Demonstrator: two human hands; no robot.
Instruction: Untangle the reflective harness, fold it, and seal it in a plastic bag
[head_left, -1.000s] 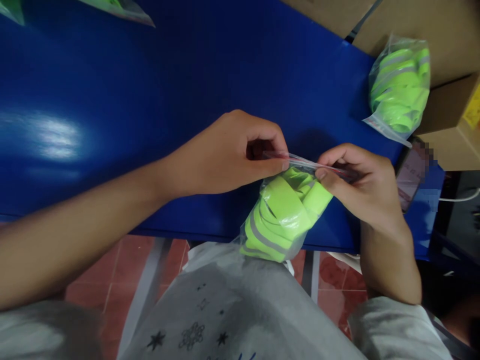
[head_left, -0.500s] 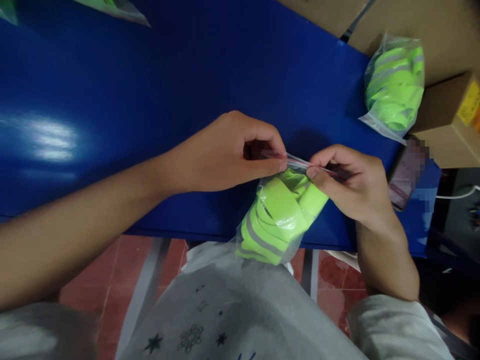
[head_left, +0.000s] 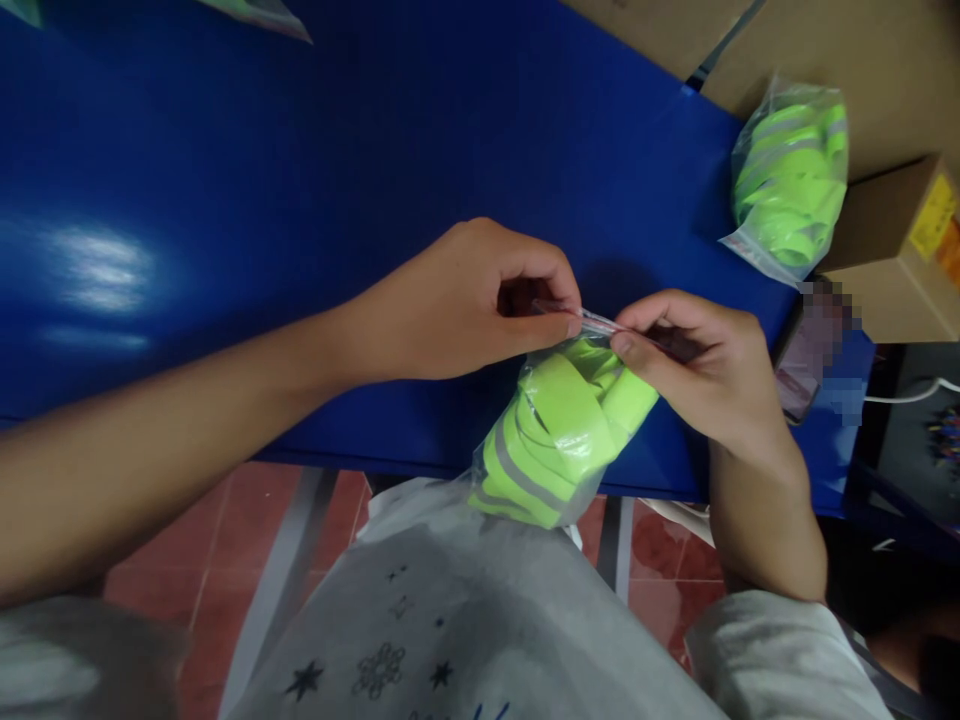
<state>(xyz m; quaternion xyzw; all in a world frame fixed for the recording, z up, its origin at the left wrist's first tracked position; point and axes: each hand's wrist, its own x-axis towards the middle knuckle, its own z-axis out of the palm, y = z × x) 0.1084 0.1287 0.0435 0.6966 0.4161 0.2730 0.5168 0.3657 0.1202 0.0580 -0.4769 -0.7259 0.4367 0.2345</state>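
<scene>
A clear zip bag [head_left: 551, 440] packed with neon yellow-green strap that has grey stripes hangs at the table's near edge, against the front of my shirt. My left hand [head_left: 510, 300] pinches the bag's top edge between thumb and forefinger. Close beside it, my right hand [head_left: 690, 355] pinches the same edge a little further right. Between the two hands the bag's mouth looks pressed together, but I cannot tell whether the seal is fastened. The fingers behind each pinch are curled and partly hidden.
The blue table [head_left: 337, 150] spreads ahead. At the right lie another bag of neon strap [head_left: 791, 185], a phone [head_left: 814, 350] and a small cardboard box [head_left: 892, 245], with a larger carton [head_left: 847, 40] behind. Part of another bag [head_left: 262, 12] shows at the top left.
My left hand has shifted slightly right along the bag's top edge, closer to my right hand. The edge between them looks flatter. The view has moved a little.
</scene>
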